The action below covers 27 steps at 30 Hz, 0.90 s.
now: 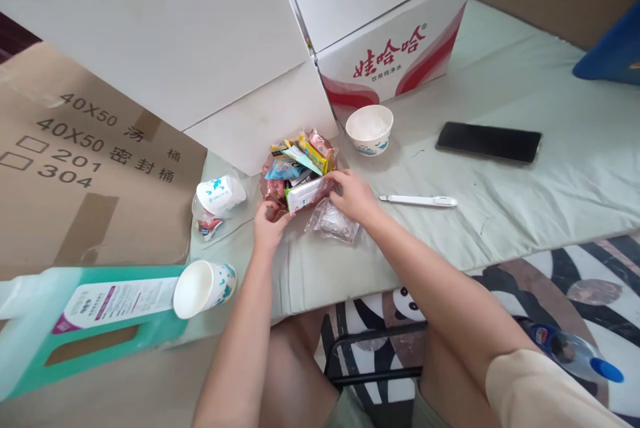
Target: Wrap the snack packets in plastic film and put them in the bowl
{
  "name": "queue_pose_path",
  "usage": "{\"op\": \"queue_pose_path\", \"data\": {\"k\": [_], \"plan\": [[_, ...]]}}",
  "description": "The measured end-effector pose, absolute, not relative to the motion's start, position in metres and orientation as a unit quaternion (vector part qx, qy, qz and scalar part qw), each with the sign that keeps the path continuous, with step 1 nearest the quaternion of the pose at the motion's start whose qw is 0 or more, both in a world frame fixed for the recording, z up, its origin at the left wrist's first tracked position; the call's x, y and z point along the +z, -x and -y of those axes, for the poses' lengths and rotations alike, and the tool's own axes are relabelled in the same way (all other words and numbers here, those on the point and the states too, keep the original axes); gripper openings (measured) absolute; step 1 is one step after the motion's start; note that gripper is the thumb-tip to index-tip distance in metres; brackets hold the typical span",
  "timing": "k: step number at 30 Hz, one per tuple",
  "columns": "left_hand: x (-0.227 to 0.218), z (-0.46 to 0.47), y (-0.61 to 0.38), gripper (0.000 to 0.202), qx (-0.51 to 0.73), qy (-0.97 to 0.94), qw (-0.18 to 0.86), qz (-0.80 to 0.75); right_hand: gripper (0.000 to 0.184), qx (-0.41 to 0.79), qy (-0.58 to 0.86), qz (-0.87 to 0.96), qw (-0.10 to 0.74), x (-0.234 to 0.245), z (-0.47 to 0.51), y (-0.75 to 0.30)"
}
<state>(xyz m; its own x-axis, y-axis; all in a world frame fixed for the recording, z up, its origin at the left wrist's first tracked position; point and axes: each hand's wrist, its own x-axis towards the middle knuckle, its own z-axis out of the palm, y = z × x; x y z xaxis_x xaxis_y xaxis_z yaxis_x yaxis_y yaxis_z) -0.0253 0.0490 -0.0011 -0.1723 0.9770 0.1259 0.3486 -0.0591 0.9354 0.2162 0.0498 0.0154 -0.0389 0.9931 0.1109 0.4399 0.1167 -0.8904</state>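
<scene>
A reddish translucent dish (267, 192) full of wrapped snacks stands in front of the white boxes. At its near left edge, my left hand (270, 225) has thumb and fingers curled closed on the rim. My right hand (353, 196) is closed at the near right side, its fingertips on the edge beside a white packet (306, 195). Yellow wrappers (315, 151) and a light blue packet (283, 168) lie on top of the heap. Under my right hand rests a clear crinkled plastic packet (334, 221), its contents hard to make out.
A paper bowl (370, 131) stands behind right, with a white utility knife (419, 201) and a phone (489, 142) farther right. Paper cups (220, 196) lie left, one near a green liquid jug (115, 308). White cartons (395, 55) and a brown carton (95, 168) border the cloth.
</scene>
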Motion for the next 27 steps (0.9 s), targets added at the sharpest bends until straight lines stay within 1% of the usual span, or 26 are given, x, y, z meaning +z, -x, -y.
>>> {"op": "queue_pose_path", "data": {"k": [3, 7, 11, 15, 17, 19, 22, 25, 27], "plan": [[-0.001, -0.045, 0.024, 0.064, 0.484, -0.56, 0.286, -0.609, 0.032, 0.334, 0.568, 0.628, 0.414, 0.014, -0.046, -0.217], [0.012, -0.041, 0.021, 0.057, 0.533, -0.566, 0.243, -0.58, 0.031, 0.303, 0.538, 0.624, 0.478, 0.027, -0.037, -0.224], [0.048, -0.043, 0.011, 0.055, 0.569, -0.582, 0.241, -0.528, 0.029, 0.248, 0.509, 0.618, 0.546, 0.055, -0.022, -0.24], [0.09, -0.047, -0.013, 0.046, 0.573, -0.633, 0.23, -0.466, 0.028, 0.195, 0.516, 0.61, 0.569, 0.079, -0.004, -0.263], [0.104, -0.049, -0.034, 0.045, 0.557, -0.649, 0.257, -0.45, 0.033, 0.177, 0.525, 0.608, 0.569, 0.085, 0.004, -0.277], [0.109, -0.054, -0.06, 0.048, 0.531, -0.656, 0.305, -0.441, 0.036, 0.17, 0.534, 0.597, 0.574, 0.084, 0.012, -0.295], [0.106, -0.064, -0.108, 0.053, 0.491, -0.67, 0.365, -0.421, 0.035, 0.165, 0.548, 0.556, 0.603, 0.073, 0.024, -0.328], [0.098, -0.075, -0.16, 0.054, 0.448, -0.705, 0.393, -0.385, 0.038, 0.145, 0.573, 0.495, 0.637, 0.058, 0.032, -0.366], [0.094, -0.078, -0.191, 0.056, 0.418, -0.725, 0.411, -0.361, 0.039, 0.113, 0.599, 0.465, 0.643, 0.051, 0.031, -0.393]]}}
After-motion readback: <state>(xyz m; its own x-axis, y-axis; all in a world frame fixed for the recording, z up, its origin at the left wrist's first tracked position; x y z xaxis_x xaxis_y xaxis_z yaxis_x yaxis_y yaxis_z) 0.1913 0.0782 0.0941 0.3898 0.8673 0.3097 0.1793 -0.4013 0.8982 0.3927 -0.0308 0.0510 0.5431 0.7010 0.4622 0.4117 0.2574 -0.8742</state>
